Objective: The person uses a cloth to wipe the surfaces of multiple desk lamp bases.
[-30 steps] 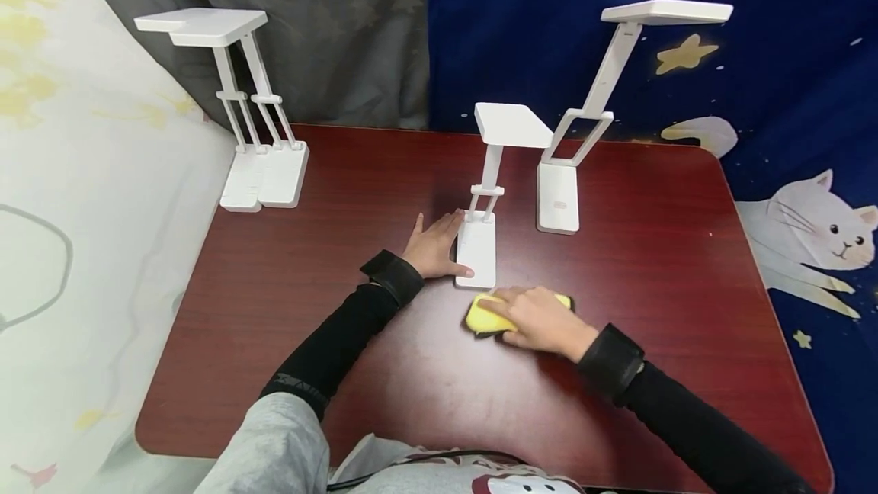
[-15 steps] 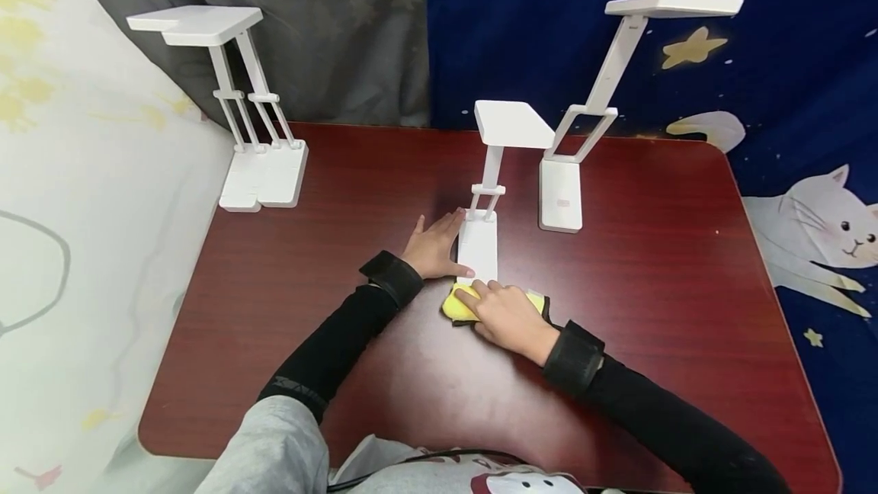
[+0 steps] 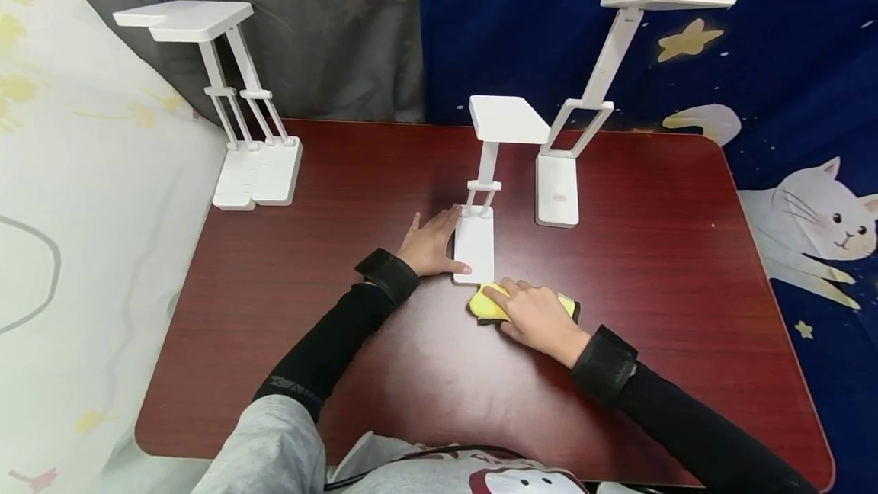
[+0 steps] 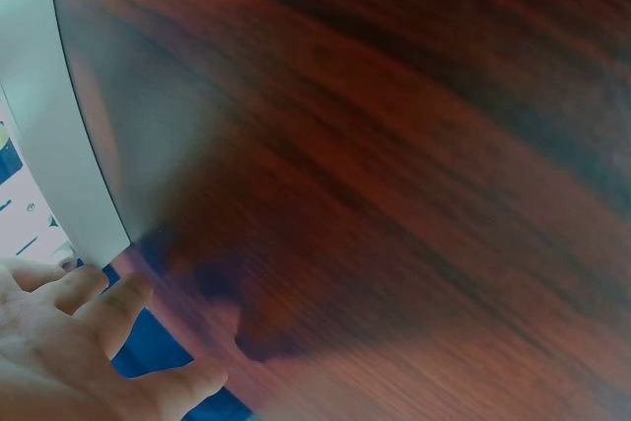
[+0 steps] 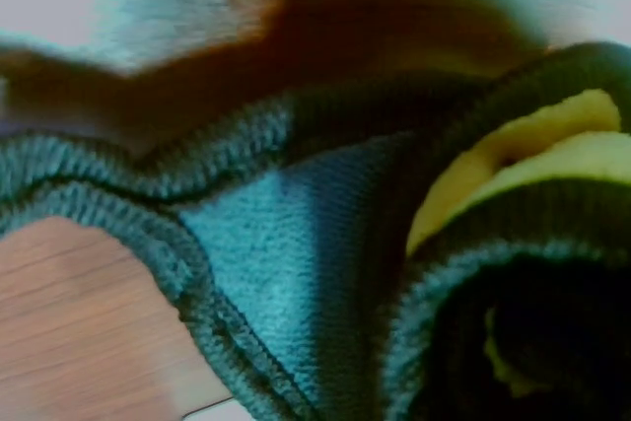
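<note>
A white folding desk lamp [image 3: 475,238] stands in the middle of the table, its head tilted over the base. My left hand [image 3: 428,244] lies at the left side of that base, fingers spread and straight, with the thumb over its front part. In the left wrist view the spread fingers [image 4: 108,313] show beside a pale upright edge. My right hand [image 3: 542,320] grips a folded yellow cloth [image 3: 485,303] with dark edging, right at the front end of the lamp base. Close up in the right wrist view, the cloth [image 5: 276,263] shows a grey-blue side and thick bound edges.
Two white lamps [image 3: 257,174] stand side by side at the table's back left. Another taller lamp [image 3: 557,193] is behind and right of the middle one. The dark red table [image 3: 658,273] backs onto a grey curtain [image 3: 329,44] and a blue printed cloth backdrop [image 3: 507,14].
My right hand has slid the cloth left to the front of the lamp base, then back right. The left hand stays at the base. The head view has shifted slightly.
</note>
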### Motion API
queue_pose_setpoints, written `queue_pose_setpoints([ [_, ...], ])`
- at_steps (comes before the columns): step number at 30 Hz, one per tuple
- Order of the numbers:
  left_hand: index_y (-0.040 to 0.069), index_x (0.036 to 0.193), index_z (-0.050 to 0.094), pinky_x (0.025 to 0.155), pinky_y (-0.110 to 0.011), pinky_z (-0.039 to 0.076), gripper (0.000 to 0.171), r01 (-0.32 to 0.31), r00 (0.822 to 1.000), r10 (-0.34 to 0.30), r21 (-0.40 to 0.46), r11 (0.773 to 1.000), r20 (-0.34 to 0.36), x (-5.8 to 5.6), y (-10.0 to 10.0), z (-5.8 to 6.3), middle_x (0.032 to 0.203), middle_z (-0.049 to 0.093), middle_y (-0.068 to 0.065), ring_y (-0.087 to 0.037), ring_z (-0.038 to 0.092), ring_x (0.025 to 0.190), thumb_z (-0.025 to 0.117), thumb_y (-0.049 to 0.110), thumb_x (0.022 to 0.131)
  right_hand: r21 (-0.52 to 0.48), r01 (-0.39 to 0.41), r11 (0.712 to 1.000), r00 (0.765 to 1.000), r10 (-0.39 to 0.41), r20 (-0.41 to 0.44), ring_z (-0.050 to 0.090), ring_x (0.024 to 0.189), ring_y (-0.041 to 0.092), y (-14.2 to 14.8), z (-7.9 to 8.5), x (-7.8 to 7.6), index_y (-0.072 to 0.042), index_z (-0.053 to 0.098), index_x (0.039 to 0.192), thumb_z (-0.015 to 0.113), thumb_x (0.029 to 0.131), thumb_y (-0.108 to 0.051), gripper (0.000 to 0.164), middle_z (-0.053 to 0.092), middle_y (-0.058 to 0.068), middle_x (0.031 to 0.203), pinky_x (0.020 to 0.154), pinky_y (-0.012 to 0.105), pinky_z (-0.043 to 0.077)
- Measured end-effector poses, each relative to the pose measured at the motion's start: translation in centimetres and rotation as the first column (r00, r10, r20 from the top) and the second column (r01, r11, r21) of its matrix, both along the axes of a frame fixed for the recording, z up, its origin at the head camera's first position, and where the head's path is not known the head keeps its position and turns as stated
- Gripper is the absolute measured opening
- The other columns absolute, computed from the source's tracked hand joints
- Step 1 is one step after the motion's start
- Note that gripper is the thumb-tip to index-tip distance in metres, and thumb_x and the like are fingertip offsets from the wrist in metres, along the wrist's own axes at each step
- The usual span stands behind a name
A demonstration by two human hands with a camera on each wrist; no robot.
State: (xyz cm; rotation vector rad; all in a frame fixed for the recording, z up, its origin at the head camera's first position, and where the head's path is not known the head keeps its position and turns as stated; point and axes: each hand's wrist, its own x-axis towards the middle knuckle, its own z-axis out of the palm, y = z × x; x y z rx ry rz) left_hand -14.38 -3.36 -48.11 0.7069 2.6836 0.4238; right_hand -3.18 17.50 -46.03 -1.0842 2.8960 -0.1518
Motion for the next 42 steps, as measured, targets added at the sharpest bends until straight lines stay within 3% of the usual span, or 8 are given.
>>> queue_pose_setpoints([
  [7,0.009,0.145,0.01,0.103,-0.052,0.006,0.113,0.012,1.0,-0.012,0.008,1.0,-0.006,0.0,0.1,-0.1,0.149,0.013,-0.004,-0.016,0.018,0.133,0.065,0.066,0.064,0.018,0.021,1.0,0.999,-0.02,-0.025,0.058,0.074,0.024,0.8,1.0,0.3,-0.009,0.059,0.116,0.076,0.063,-0.025,0.058,0.057,0.009,0.095,0.049,0.037,0.046],
  [11,0.009,0.145,0.013,0.103,-0.053,0.007,0.113,0.002,1.0,-0.002,0.018,1.0,-0.031,0.1,0.1,-0.2,0.149,0.015,-0.004,-0.016,0.02,0.133,0.066,0.065,0.063,-0.016,-0.074,0.997,0.997,0.074,-0.016,0.058,0.079,0.025,-1.6,1.4,0.1,-0.012,0.057,0.118,0.076,0.063,-0.027,0.06,0.058,0.009,0.1,0.051,0.038,0.047],
  [14,0.009,0.145,0.012,0.103,-0.053,0.008,0.112,0.001,0.999,0.0,0.019,1.0,-0.036,0.1,0.1,-0.5,0.149,0.015,-0.004,-0.016,0.02,0.133,0.066,0.065,0.063,-0.027,-0.154,0.988,0.988,0.154,-0.007,0.058,0.081,0.025,-4.1,0.8,-0.4,-0.012,0.056,0.117,0.074,0.065,-0.025,0.057,0.058,0.01,0.1,0.052,0.039,0.048],
  [16,0.009,0.145,0.011,0.103,-0.053,0.007,0.112,0.012,0.999,-0.011,0.018,1.0,-0.03,0.2,0.2,-0.6,0.149,0.014,-0.004,-0.017,0.019,0.133,0.065,0.065,0.065,-0.009,-0.162,0.987,0.987,0.162,-0.015,0.058,0.08,0.025,-5.2,0.2,-0.7,-0.012,0.056,0.117,0.072,0.066,-0.024,0.055,0.057,0.01,0.099,0.051,0.038,0.047],
  [22,0.01,0.145,0.012,0.103,-0.053,0.007,0.109,0.021,0.999,-0.021,0.002,1.0,-0.025,0.3,0.3,-0.5,0.149,0.013,-0.003,-0.017,0.018,0.133,0.065,0.063,0.066,0.028,-0.078,0.997,0.996,0.079,-0.05,0.058,0.073,0.028,-5.2,-0.4,-1.0,-0.011,0.057,0.118,0.073,0.065,-0.025,0.057,0.057,0.016,0.107,0.045,0.037,0.044],
  [27,0.01,0.145,0.011,0.103,-0.052,0.006,0.111,0.009,1.0,-0.009,0.003,1.0,-0.024,0.1,-0.1,-0.3,0.149,0.012,-0.003,-0.016,0.018,0.133,0.065,0.064,0.065,0.005,-0.053,0.999,0.997,0.053,-0.054,0.057,0.072,0.025,-4.3,-0.3,-0.9,-0.012,0.058,0.119,0.072,0.066,-0.025,0.057,0.057,0.011,0.102,0.046,0.036,0.044],
  [33,0.01,0.145,0.011,0.103,-0.052,0.006,0.112,0.004,1.0,-0.004,0.009,1.0,-0.019,0.0,-0.1,-0.3,0.149,0.013,-0.003,-0.016,0.018,0.133,0.065,0.065,0.064,-0.008,0.005,1.0,0.999,-0.005,-0.035,0.057,0.073,0.023,-2.7,-0.4,-0.3,-0.012,0.058,0.118,0.072,0.066,-0.026,0.056,0.057,0.008,0.095,0.048,0.037,0.046],
  [42,0.01,0.145,0.01,0.104,-0.051,0.006,0.113,-0.001,1.0,0.001,-0.005,1.0,0.0,0.0,0.0,-0.1,0.149,0.013,-0.004,-0.015,0.017,0.133,0.065,0.066,0.064,-0.038,0.084,0.996,0.996,-0.083,0.018,0.059,0.079,0.025,0.0,-0.2,0.3,-0.012,0.058,0.118,0.072,0.065,-0.024,0.056,0.058,0.008,0.1,0.053,0.039,0.048],
])
